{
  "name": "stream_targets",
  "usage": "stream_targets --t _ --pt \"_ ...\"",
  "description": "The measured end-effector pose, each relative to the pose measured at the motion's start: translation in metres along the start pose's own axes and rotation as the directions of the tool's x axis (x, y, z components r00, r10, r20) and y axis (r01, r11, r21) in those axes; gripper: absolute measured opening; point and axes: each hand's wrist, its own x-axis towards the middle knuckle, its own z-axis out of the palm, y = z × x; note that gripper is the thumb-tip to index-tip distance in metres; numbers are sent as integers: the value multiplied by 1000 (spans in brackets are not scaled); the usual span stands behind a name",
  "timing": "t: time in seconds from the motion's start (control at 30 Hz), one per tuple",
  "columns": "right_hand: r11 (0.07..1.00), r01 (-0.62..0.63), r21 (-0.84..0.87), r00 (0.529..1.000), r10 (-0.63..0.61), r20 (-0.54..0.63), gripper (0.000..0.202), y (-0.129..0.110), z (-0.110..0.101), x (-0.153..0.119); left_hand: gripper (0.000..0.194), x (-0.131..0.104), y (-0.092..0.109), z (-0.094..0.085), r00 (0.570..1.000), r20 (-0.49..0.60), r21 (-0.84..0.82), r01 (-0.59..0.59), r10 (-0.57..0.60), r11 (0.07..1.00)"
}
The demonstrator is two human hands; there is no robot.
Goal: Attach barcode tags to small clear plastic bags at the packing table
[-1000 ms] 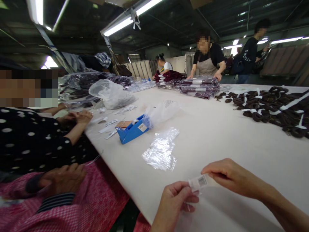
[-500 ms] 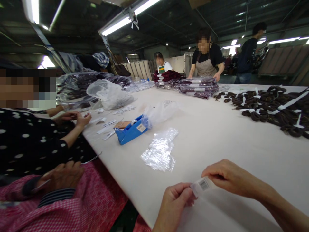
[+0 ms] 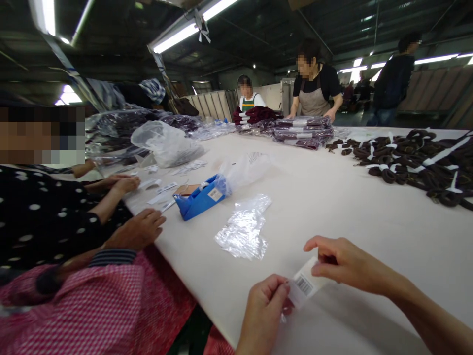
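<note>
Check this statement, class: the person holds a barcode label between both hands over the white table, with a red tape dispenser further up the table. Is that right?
Not quite: the tape dispenser is blue, not red, as the head view shows. The rest holds: the left hand and right hand hold the barcode label over the white table.

This is looking like a packing hall of a factory: several people are standing and sitting around one long white work table (image 3: 332, 207), under long fluorescent tube lamps (image 3: 192, 22) that are hanging from a dark metal roof. Heaps of dark brown elastic rings with white paper bands (image 3: 414, 160) and stacks of purple goods in clear plastic bags (image 3: 301, 132) are lying on it
</note>
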Motion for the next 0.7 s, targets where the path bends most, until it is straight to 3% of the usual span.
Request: stream_targets --t 0.07,0.17,0.37,0.53,0.7 --pt "993 -51 104 998 48 36 12 5 0 2 23 -1 -1 -1 1000 -20 -35 13 -13 999" --pt "983 -88 160 996 83 36 15 8 1 3 23 1 -7 -2 999 -22 -71 37 -39 997" --pt "975 -103 195 994 96 44 10 1 5 2 33 5 -17 -1 993 87 -142 94 -82 985" --pt "974 -91 210 996 86 35 8 2 5 1 30 0 -13 -2 976 208 -49 67 -55 997" --pt "959 -102 265 993 83 82 11 7 4 0 33 -2 -7 -1 977 197 -23 94 -88 995"
